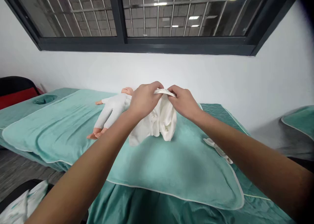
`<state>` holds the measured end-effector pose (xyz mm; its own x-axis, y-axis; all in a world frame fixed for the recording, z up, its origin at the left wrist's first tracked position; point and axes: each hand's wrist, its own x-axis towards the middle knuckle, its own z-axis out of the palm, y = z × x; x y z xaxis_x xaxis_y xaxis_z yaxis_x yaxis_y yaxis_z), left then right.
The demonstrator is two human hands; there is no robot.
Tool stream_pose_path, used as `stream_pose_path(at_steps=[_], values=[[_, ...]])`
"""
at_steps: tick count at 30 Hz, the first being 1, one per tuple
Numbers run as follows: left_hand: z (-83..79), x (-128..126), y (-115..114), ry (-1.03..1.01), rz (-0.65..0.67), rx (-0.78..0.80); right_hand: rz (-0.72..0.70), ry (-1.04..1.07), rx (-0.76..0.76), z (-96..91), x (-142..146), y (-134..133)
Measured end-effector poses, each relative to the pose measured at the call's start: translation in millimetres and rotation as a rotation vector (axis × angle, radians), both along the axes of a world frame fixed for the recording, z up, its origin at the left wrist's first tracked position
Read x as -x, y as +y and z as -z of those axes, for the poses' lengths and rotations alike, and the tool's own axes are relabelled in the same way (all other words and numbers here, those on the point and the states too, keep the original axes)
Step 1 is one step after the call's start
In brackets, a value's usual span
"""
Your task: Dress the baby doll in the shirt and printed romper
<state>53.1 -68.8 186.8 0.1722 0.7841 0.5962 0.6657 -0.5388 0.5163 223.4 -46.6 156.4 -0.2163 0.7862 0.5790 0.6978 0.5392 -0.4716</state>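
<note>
Holds white cloth point(160, 119) by its upper band, between left hand point(146, 99) and right hand point(183, 101), above turquoise blanket point(171, 171). Pinches one end of the band in each hand, thumbs and fingers closed on fabric. Shows the band in a shallow arch; below it, hangs in loose folds. Cannot tell from this angle about contact of the lowest folds with the blanket. Left of cloth: doll point(114, 109) in white clothing, lying on blanket, partly behind left hand. Beside right forearm: small white fabric piece point(218, 150).
</note>
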Motion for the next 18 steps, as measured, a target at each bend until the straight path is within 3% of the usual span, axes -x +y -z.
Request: stream_pose_path(at_steps=[3, 6, 12, 15, 18], values=[[3.7, 15.6, -4.4, 0.219, -0.216, -0.12, 0.072, -0.136, -0.012, -5.0, -17.5, -5.3], [14.7, 33.1, -5.1, 0.282, -0.3, -0.235, 0.177, -0.339, -0.019, -7.8, -36.4, -14.5], [39.7, 48.6, -4.0, 0.278, -0.353, -0.429, 0.332, -0.687, 0.036, -11.5, -54.8, -38.4], [43.4, 45.6, -3.6, 0.228, -0.311, -0.532, 0.371, -0.712, 0.069, -12.5, -53.8, -47.2], [42.7, 44.0, -1.5, 0.179, -0.276, -0.53, 0.374, -0.665, 0.13, -11.1, -55.1, -48.9]])
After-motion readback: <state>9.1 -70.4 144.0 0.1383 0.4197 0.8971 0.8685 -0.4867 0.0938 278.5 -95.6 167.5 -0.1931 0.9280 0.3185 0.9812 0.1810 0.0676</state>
